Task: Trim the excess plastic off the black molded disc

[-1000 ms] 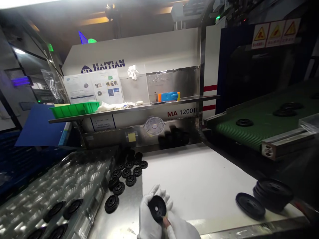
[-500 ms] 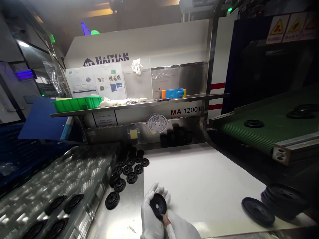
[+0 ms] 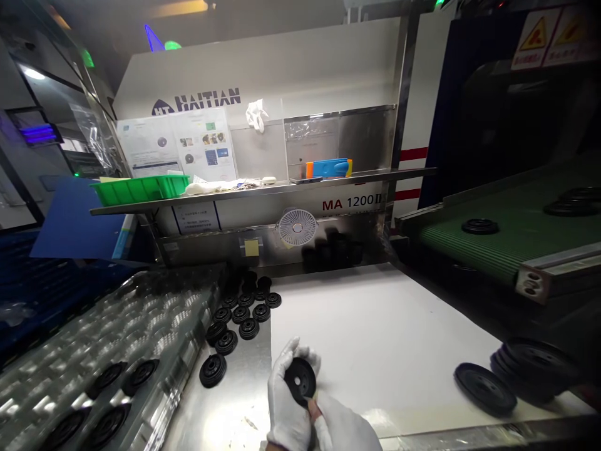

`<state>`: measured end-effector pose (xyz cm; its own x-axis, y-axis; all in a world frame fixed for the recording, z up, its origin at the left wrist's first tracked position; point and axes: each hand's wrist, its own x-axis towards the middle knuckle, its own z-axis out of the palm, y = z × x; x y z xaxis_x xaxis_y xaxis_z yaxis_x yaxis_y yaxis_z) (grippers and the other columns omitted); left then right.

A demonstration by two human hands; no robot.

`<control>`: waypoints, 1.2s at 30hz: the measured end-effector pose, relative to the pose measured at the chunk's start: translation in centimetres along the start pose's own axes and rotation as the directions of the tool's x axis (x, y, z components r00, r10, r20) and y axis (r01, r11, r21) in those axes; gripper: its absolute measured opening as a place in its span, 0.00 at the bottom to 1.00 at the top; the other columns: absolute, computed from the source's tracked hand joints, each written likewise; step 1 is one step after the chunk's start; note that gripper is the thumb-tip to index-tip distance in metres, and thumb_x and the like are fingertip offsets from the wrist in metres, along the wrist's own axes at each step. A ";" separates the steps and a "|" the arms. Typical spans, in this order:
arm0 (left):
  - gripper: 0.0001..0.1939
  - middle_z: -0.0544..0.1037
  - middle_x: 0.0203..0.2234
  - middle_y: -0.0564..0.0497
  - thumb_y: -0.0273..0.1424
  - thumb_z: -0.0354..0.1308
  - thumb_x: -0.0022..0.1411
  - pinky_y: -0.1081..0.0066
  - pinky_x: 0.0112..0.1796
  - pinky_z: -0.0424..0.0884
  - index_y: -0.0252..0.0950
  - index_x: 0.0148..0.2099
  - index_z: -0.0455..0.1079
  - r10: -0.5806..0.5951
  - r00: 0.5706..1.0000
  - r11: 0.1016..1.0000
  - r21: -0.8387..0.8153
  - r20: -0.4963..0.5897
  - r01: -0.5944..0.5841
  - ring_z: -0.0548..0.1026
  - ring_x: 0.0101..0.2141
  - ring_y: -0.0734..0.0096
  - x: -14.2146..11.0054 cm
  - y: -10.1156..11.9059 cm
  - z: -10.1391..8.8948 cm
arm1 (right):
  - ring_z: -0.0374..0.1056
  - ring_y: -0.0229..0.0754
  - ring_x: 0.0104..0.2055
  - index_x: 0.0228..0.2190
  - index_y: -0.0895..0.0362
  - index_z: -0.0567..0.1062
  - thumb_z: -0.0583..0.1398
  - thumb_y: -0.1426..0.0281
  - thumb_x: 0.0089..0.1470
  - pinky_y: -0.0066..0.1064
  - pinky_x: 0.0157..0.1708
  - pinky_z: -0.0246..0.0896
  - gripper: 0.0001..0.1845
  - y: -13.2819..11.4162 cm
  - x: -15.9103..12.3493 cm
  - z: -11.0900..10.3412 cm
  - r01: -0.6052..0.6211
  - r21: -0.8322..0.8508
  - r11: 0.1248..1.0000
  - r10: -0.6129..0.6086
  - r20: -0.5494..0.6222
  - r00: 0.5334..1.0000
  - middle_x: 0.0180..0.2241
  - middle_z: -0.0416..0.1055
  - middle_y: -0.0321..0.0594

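Observation:
My left hand (image 3: 286, 407), in a white glove, is wrapped round a black round plastic disc (image 3: 299, 379) and holds it up with its face toward me. My right hand (image 3: 345, 426), also gloved, pinches a small brownish tool (image 3: 312, 405) whose tip touches the disc's lower edge. Both hands hover low over the steel bench near a white mat (image 3: 375, 338).
Several small black wheels (image 3: 239, 316) lie left of the mat. A clear blister tray (image 3: 94, 363) holds a few discs. Larger black discs are stacked (image 3: 530, 369) at the right. A green conveyor (image 3: 507, 232) carries more discs. A shelf bears a green bin (image 3: 141, 188).
The view has tilted slightly, so the scene sits a little higher and further right. My hands keep the same hold on the disc and the tool.

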<state>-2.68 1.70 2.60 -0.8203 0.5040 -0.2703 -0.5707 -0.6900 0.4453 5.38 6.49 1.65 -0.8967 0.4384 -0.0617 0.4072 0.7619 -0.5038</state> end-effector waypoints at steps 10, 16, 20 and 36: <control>0.10 0.68 0.21 0.55 0.25 0.60 0.49 0.73 0.28 0.68 0.36 0.36 0.66 -0.045 0.999 0.999 -0.008 -0.022 0.045 0.67 0.22 0.77 0.7 -0.6 -0.2 | 0.71 0.54 0.36 0.35 0.55 0.69 0.40 0.68 0.56 0.41 0.33 0.63 0.19 1.0 -0.3 0.3 -0.058 0.046 0.997 0.058 0.000 0.998 0.32 0.75 0.47; 0.13 0.73 0.30 0.49 0.25 0.58 0.51 0.65 0.40 0.70 0.35 0.41 0.66 0.004 1.000 1.000 0.000 0.012 -0.004 0.72 0.34 0.69 0.4 -0.7 -0.3 | 0.71 0.50 0.35 0.35 0.52 0.70 0.43 0.70 0.54 0.38 0.32 0.62 0.17 0.5 -0.3 0.1 -0.039 0.059 0.997 0.040 -0.018 0.999 0.32 0.75 0.42; 0.15 0.73 0.28 0.44 0.26 0.54 0.49 0.61 0.32 0.70 0.30 0.42 0.67 -0.132 0.991 0.990 0.052 0.035 0.130 0.73 0.30 0.61 0.3 -0.2 -0.4 | 0.70 0.52 0.37 0.37 0.53 0.69 0.43 0.71 0.55 0.39 0.34 0.62 0.17 1.5 -0.2 -0.4 -0.049 0.057 0.997 0.052 -0.049 0.997 0.34 0.75 0.44; 0.17 0.72 0.27 0.44 0.26 0.54 0.50 0.61 0.33 0.70 0.28 0.44 0.67 -0.120 0.989 0.991 0.072 0.081 0.114 0.72 0.30 0.62 0.0 0.1 -0.4 | 0.70 0.51 0.36 0.35 0.52 0.68 0.42 0.69 0.56 0.39 0.32 0.61 0.17 1.5 -0.3 0.3 -0.024 0.053 0.998 0.028 -0.069 0.997 0.32 0.74 0.43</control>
<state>-2.76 1.47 2.28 -0.7401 0.6236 -0.2520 -0.6566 -0.5887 0.4715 6.19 7.34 0.63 -0.8707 0.4916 -0.0157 0.4192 0.7248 -0.5467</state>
